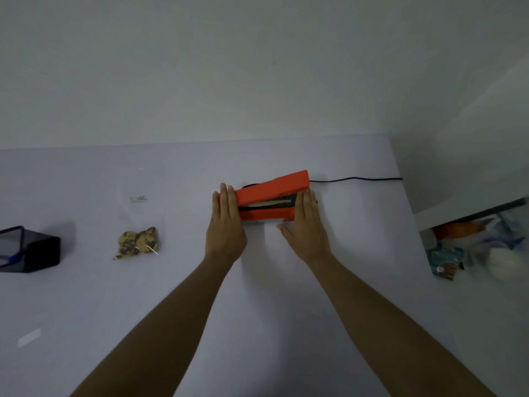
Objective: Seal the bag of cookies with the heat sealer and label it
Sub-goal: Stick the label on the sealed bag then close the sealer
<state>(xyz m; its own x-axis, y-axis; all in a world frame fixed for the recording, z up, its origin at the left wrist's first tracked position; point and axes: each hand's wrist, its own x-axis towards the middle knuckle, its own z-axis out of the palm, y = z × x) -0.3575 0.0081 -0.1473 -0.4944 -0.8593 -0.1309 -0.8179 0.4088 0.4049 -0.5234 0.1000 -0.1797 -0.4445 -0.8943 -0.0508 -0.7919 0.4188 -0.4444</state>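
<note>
An orange heat sealer sits at the middle of the white table, its lid raised at the left end so the sealing strip shows. My left hand lies flat against its left end. My right hand presses flat against its right end, fingers straight. Both hands clasp the sealer between their palms. A clear bag of cookies lies flat on the table to the left, well apart from the hands, with the cookies at its near end and a small printed strip higher up on it.
A black cord runs from the sealer to the right table edge. A black mesh holder stands at the far left. A small white label lies near the front left. Clutter sits beyond the table's right edge.
</note>
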